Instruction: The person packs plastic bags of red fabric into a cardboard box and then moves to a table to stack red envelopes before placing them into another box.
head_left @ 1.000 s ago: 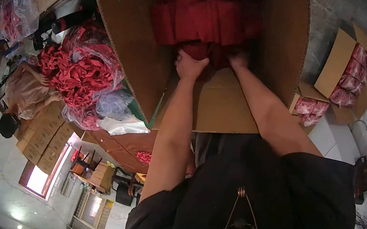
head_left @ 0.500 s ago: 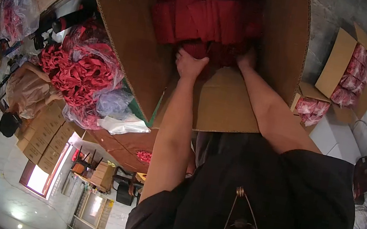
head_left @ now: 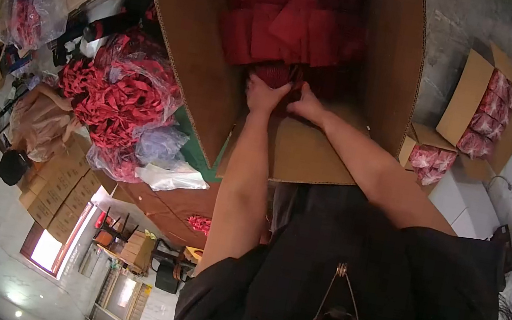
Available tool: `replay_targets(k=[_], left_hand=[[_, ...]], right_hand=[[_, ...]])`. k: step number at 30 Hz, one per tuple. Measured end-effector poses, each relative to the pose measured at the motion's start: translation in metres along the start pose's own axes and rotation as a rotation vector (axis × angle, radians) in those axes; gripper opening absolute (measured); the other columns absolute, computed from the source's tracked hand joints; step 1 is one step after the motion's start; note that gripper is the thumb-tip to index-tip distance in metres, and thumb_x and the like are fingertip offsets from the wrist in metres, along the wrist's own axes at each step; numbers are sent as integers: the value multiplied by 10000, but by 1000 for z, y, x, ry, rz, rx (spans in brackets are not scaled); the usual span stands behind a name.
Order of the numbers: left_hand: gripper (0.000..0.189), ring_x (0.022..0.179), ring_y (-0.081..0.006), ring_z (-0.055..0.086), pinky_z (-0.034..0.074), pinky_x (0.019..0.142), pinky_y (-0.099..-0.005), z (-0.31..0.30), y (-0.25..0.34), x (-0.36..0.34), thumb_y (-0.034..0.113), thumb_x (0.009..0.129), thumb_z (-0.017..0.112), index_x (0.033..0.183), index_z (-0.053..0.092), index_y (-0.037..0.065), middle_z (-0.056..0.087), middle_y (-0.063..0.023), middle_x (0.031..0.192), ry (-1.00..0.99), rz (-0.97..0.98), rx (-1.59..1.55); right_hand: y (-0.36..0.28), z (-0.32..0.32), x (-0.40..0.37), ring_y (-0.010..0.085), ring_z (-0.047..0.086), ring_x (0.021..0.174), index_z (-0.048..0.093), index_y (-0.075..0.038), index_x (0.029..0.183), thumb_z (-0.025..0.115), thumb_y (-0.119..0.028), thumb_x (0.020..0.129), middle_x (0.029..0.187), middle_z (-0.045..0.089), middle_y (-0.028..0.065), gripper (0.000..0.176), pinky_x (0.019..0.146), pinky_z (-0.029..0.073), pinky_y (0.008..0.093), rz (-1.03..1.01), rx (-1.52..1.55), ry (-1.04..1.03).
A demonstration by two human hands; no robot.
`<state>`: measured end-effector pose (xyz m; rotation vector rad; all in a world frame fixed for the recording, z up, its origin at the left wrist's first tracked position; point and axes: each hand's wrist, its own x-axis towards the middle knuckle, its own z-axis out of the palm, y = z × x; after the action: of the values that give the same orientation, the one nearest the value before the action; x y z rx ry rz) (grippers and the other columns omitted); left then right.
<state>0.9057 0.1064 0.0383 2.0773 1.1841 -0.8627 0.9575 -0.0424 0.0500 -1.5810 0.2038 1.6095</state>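
Note:
Inside a large open cardboard carton lie several red fabric-like pieces, with a gold emblem on the one at the far end. My left hand is closed around the near side of a finely ridged red bundle, like a stack of thin pieces. At the right end of that bundle is my right hand, thumb up and fingers curled in; its fingertips are partly in shadow. The red pieces above hide the bundle's far side.
Left of the carton sits a big heap of red ribbons in clear plastic. Open boxes of wrapped red packs stand at right. A person is at far left, near stacked cartons.
My right hand has moved left from the carton's right side to the ridged bundle, close to my left hand. My left hand stays on the bundle. The view has shifted slightly.

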Motion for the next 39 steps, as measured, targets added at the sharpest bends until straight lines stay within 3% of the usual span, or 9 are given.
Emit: replay_targets(k=[4,9,12,15,20,22,24,28,39], left_hand=[[1456,1349,-432,302,318,1106,-425,-4,-5,-6,642,512,839,1454,24,-113,247,-339,1459,-8,28,-166],[1547,1378,-437,252,304,1120,-436,-12,8,-28,635,466,869,1460,-58,-103,163,-356,1486,-39,106,-139],[1473,1352,-434,301,337,1102,-444,-3,21,-26,556,501,893,1464,-14,-92,204,-350,1472,13,-60,-93],[1311,1204,-448,471,423,1016,-451,20,4,-11,445,555,882,1453,63,-49,397,-336,1338,232,-96,-13],[1088,1150,-405,531,435,1008,-438,1,-24,1,287,660,822,1434,151,-81,512,-307,1256,200,-36,-15],[1056,1142,-403,540,444,995,-436,-16,-24,1,273,659,817,1421,177,-80,523,-298,1253,145,-78,-43],[1024,1134,-401,548,453,982,-434,-25,-19,-1,259,657,812,1408,203,-80,534,-289,1250,90,-118,-72],[927,1090,-420,571,467,947,-464,-43,-8,-14,250,611,805,1323,283,-33,580,-284,1169,147,-79,-64],[954,1125,-393,581,457,977,-432,-123,-4,-72,320,518,861,1261,388,-44,595,-265,1190,169,9,-106]], right_hand=[[12,2,10,297,241,1412,61,49,1495,693,-161,749,1543,211,185,1000,1144,249,322,15,-140,31],[19,-8,13,288,371,1305,301,-28,1460,584,-4,744,1428,387,170,770,1070,327,328,-42,233,-144],[44,-2,39,197,533,1038,440,-55,1332,526,83,662,1148,544,86,689,842,456,289,-38,395,-123],[25,2,31,229,485,1105,370,-43,1425,532,46,755,1359,448,137,695,937,412,295,-12,382,-177],[16,18,44,211,519,1022,380,-63,1431,546,-1,808,1320,506,127,647,900,435,293,103,476,-76],[7,19,41,209,531,1027,391,-71,1430,562,-26,828,1305,530,121,627,902,439,293,178,437,-22],[13,20,51,125,544,814,504,-69,1309,570,-32,841,1007,618,33,474,675,462,266,66,314,91],[31,5,67,152,566,726,567,-72,1239,569,-27,843,905,646,63,399,614,476,296,30,321,236],[43,-25,97,172,582,712,634,-94,1091,601,-146,821,882,656,57,276,573,466,334,91,-29,191]])
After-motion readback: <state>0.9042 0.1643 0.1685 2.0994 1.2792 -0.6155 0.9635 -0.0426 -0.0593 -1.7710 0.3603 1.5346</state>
